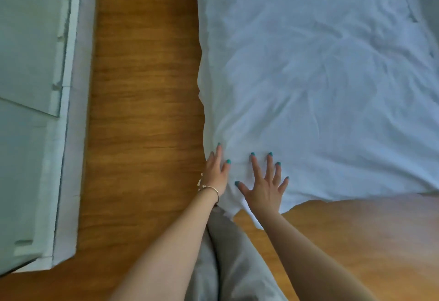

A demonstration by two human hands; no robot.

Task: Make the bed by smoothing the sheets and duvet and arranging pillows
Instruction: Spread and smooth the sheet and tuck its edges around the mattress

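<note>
A white, wrinkled duvet (308, 75) covers the bed and fills the right and upper part of the view. Its near left corner hangs over the bed edge toward the floor. My left hand (217, 172), with a thin bracelet on the wrist, lies with straight fingers along the left side edge of the duvet at that corner. My right hand (266, 182) presses flat on top of the duvet beside it, fingers spread. No pillows are in view.
A strip of wooden floor (142, 87) runs between the bed and a pale wall with a white skirting board (61, 134) on the left. More wooden floor (356, 241) lies at the foot of the bed. My grey trouser legs (228, 265) stand at the corner.
</note>
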